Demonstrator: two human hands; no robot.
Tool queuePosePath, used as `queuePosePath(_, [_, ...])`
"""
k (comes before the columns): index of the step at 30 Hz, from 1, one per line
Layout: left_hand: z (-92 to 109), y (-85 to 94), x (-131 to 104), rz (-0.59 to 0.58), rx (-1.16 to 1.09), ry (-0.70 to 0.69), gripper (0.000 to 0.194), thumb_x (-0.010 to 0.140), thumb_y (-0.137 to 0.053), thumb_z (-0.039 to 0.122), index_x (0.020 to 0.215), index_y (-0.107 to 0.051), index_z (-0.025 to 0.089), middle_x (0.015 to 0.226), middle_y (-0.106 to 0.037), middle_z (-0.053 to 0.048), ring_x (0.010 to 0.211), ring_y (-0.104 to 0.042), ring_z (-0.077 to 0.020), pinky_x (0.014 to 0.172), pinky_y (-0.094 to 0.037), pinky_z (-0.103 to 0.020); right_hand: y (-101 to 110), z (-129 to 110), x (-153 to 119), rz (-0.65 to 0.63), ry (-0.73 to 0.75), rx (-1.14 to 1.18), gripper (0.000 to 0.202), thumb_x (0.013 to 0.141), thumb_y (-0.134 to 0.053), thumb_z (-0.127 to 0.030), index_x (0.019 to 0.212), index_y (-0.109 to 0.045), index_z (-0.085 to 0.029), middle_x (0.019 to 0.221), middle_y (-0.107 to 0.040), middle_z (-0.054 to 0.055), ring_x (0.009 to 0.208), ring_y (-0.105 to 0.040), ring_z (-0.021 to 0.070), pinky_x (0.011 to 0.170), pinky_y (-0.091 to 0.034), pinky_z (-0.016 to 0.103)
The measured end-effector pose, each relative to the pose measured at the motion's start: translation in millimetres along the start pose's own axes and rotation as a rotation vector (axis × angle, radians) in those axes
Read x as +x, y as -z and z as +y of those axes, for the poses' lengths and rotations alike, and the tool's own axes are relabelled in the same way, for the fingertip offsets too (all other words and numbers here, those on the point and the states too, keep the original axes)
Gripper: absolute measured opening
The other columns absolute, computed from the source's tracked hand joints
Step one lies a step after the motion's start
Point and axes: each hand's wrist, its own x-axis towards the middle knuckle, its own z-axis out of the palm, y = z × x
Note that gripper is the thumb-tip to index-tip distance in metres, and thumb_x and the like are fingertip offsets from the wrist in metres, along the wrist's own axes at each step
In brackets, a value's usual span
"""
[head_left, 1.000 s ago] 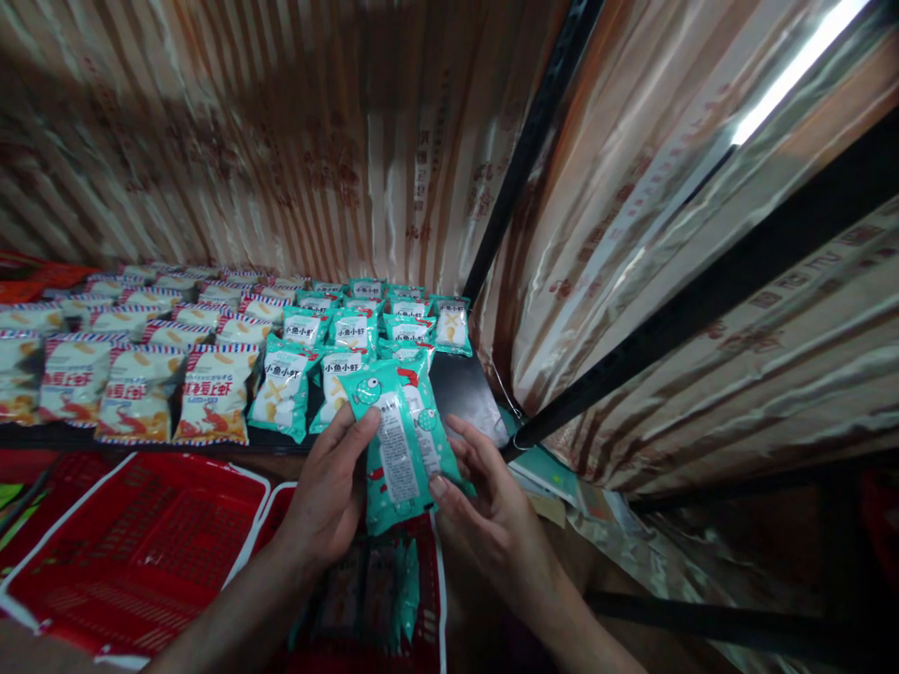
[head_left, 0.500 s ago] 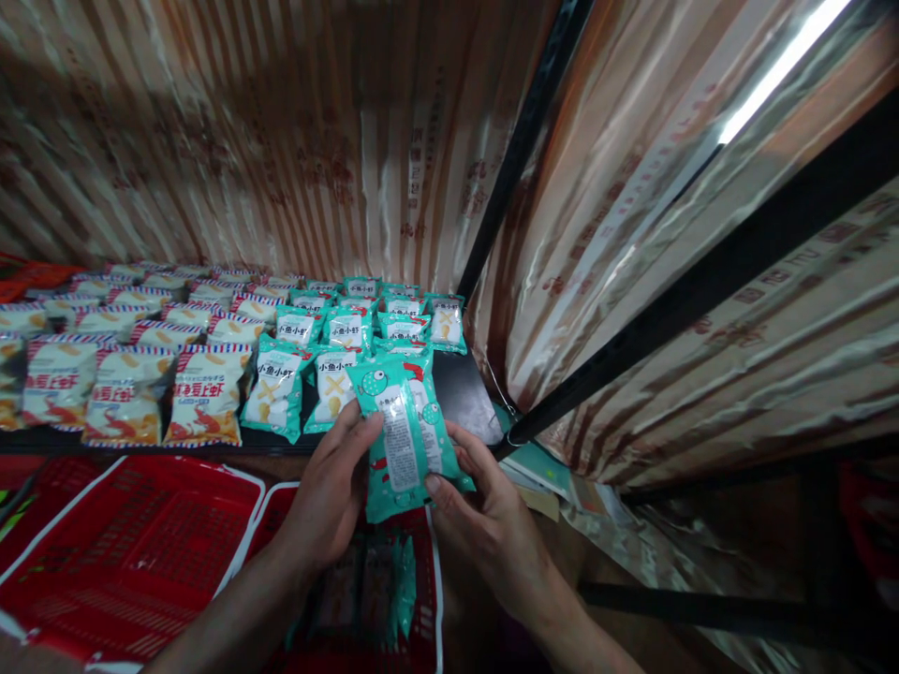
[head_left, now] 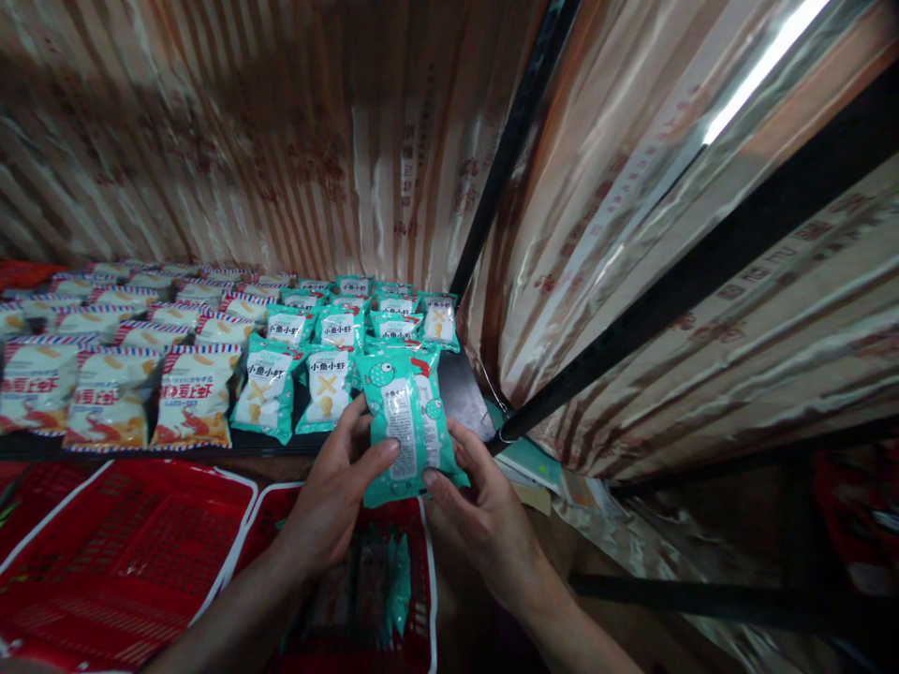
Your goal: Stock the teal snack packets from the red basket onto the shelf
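Observation:
Between my hands is a teal snack bag (head_left: 411, 431), its printed back turned toward me. My left hand (head_left: 347, 477) grips its left side, thumb lying across the front. My right hand (head_left: 478, 505) pinches the lower right edge, thumb on the front and fingers behind. Just beyond it, more teal snack bags (head_left: 329, 384) stand in rows on the black shelf (head_left: 467, 398). Below my wrists, several teal packs (head_left: 372, 585) lie in a red basket (head_left: 423, 599), partly hidden by my left forearm.
White and orange snack bags (head_left: 193, 398) with striped edges fill the shelf's left part. Another red basket (head_left: 133, 562) stands at the lower left. A black metal post (head_left: 512, 159) and a slanting bar (head_left: 674, 271) frame the right, with brown printed sheeting (head_left: 281, 140) behind.
The held bag has tipped slightly and moved a little up, nearer the shelf row. My left thumb has slid lower and inward on its face. The view has shifted slightly.

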Motion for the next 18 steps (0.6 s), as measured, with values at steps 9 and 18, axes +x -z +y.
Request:
queuePosePath(9, [-3.1,-1.1,2.1,0.023,0.006,0.011,0.063,0.074,-0.07,0.027,0.132,-0.044,0.02,0.119,-0.063,-0.008,0.11,-0.058,-0.0227,0.092,-0.046,-0.033,0.5,-1.1,0.5,0.019,0.021,-0.026,0.051,0.075,-0.065,-0.029,0.122,-0.048,-0.021,0.1,-0.066,0.005,0.082,-0.062,0.017,0.065,-0.052,0.025])
queuePosePath(18, [-8.2,-6.4,4.8,0.018,-0.022,0.023,0.07,0.076,-0.069,0.03,0.139,-0.039,0.024,0.125,-0.062,-0.008,0.118,-0.055,-0.0238,0.098,-0.044,-0.035,6.0,3.5,0.1,0.048,0.036,-0.058,0.055,0.075,-0.064,-0.028,0.126,-0.045,-0.02,0.104,-0.064,0.005,0.085,-0.062,0.0171,0.066,-0.052,0.024])
